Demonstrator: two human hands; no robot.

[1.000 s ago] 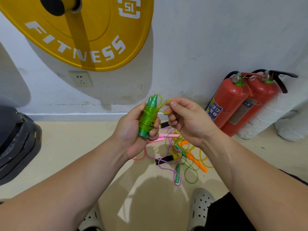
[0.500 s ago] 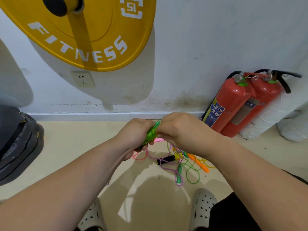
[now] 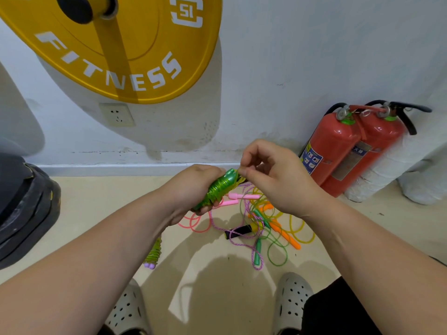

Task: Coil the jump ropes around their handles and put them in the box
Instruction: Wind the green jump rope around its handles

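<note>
My left hand (image 3: 191,187) grips a green jump rope (image 3: 217,189), its cord coiled round the green handles, tilted up to the right. My right hand (image 3: 271,177) pinches the loose yellow-green rope end at the top of the handles. On the floor below lies a tangle of jump ropes (image 3: 261,223): pink handles (image 3: 238,197), orange handles (image 3: 285,234), a black-and-yellow handle (image 3: 238,230), a green handle (image 3: 257,252). A coiled rope with purple handle tips (image 3: 152,256) lies beside my left forearm. No box is in view.
Two red fire extinguishers (image 3: 338,151) stand against the wall at the right, next to white wrapped rolls (image 3: 387,172). A yellow weight plate (image 3: 116,44) hangs overhead at the left. Black weight plates (image 3: 21,209) are stacked at the left. My shoes (image 3: 290,303) are at the bottom.
Both hands dropped lower with the green rope. My right hand covered the handle top half a second ago and has now lifted off it, pinching the rope end.
</note>
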